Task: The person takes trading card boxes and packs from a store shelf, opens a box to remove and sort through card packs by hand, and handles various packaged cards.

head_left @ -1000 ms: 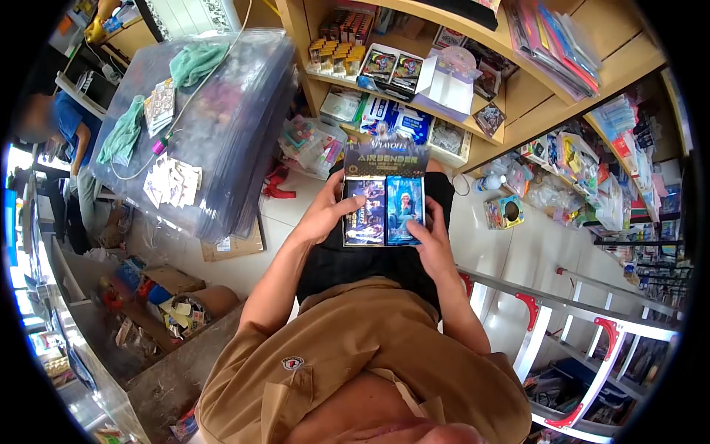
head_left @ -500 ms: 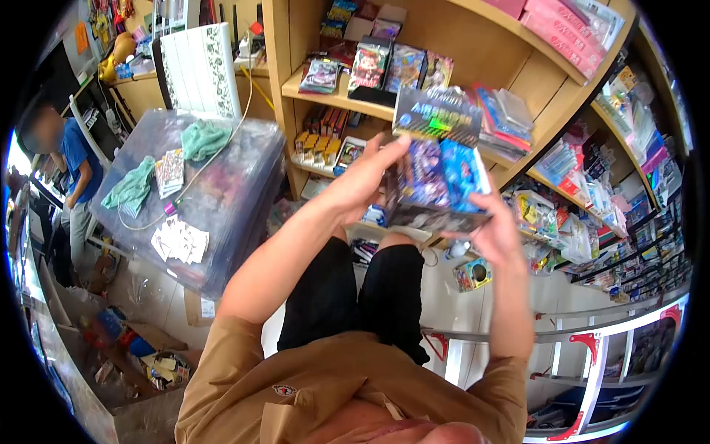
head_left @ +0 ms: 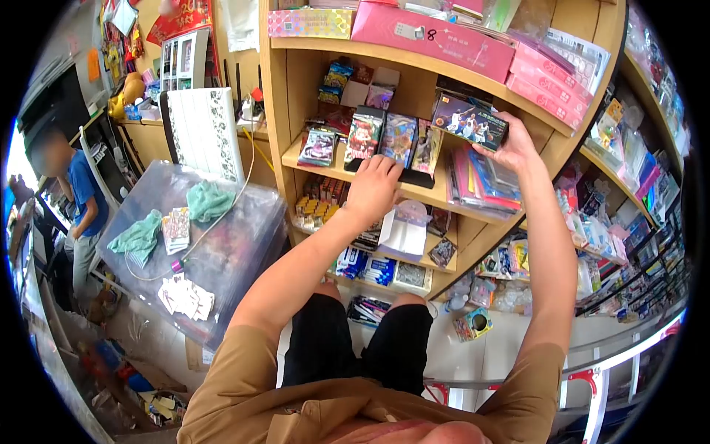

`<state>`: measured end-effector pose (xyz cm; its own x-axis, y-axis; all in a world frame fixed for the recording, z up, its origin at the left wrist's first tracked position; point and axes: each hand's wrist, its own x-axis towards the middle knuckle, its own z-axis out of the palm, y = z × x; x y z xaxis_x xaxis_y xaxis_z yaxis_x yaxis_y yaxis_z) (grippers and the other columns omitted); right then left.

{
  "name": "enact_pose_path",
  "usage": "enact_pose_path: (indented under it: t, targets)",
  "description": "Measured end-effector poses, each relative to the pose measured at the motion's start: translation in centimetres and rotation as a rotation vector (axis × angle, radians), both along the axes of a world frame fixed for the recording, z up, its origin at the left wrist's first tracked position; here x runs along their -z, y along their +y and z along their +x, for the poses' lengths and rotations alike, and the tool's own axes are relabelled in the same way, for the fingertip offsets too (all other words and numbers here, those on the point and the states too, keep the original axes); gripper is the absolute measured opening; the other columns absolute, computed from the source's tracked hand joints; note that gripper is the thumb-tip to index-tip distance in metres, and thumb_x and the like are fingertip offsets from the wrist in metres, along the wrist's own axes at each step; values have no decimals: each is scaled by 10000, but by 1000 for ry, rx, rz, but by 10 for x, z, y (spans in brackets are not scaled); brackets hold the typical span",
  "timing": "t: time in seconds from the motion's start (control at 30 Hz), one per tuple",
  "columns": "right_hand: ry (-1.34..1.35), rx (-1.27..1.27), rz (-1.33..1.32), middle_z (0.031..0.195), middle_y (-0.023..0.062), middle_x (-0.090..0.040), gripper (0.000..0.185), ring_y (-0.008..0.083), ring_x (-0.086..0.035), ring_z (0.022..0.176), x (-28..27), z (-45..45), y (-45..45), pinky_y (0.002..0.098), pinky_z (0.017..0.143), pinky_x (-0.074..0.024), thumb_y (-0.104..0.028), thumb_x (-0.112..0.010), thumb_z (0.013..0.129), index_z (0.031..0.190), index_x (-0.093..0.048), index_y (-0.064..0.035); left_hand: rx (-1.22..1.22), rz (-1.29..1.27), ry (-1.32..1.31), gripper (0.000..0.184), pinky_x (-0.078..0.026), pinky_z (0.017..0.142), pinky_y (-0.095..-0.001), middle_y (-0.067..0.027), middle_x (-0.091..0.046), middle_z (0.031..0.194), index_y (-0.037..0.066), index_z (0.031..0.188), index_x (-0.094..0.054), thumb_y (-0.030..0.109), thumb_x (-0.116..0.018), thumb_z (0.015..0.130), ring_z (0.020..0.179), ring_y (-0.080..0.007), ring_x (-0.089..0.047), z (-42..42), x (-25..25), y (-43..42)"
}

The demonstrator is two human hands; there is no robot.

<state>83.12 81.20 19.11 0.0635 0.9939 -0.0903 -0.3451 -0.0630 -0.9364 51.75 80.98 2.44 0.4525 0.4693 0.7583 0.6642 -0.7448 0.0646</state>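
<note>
My right hand (head_left: 512,146) grips the right end of a dark box (head_left: 467,121) with basketball players on its side, raised at the shelf above some colourful folders (head_left: 484,177). My left hand (head_left: 373,189) rests at the front edge of the same shelf, its fingers at the base of a black display holder (head_left: 416,177). In that holder stand card packs, among them a red-and-white one (head_left: 364,137) and a blue one (head_left: 399,139). What the left fingertips press on is too small to tell.
Pink boxes (head_left: 433,38) line the shelf above. At the left, a plastic-covered stack (head_left: 244,222) bears green cloths (head_left: 138,235) and cards (head_left: 186,297). A person in blue (head_left: 87,200) is beyond it. A metal ladder (head_left: 595,396) stands at lower right.
The box has gone from my lap up to the shelf, and its inside no longer shows. My left hand has let go of it and moved to the display holder. The view has tilted up.
</note>
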Motion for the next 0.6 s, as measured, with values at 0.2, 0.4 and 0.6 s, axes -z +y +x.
enact_pose_path:
  t: [0.2, 0.4, 0.6]
  targets:
    - [91, 19, -16, 1224, 137, -690, 358, 331, -670, 1097, 17, 24, 85, 594, 869, -575, -326, -617, 1005, 1285, -592, -104, 22, 112, 66, 378, -417, 996, -446, -98, -563, 1005, 95, 1103, -662, 210, -794, 768, 1027, -307, -555, -8, 1, 13]
    - [-10, 81, 74, 1160, 118, -712, 336, 299, -695, 1042, 46, 12, 118, 570, 801, -596, -338, -604, 1008, 1278, -591, -138, -3, 130, 108, 352, -421, 928, -437, -89, -552, 966, 100, 1124, -670, 165, -743, 786, 975, -295, -559, -24, 1, 6]
    - [-107, 241, -40, 1166, 78, -679, 343, 277, -688, 1047, 74, -6, 160, 608, 859, -543, -324, -599, 994, 1292, -581, -155, -31, 68, 210, 421, -425, 955, -435, -70, -558, 974, 91, 1171, -676, 186, -785, 776, 989, -273, -565, -35, -5, -4]
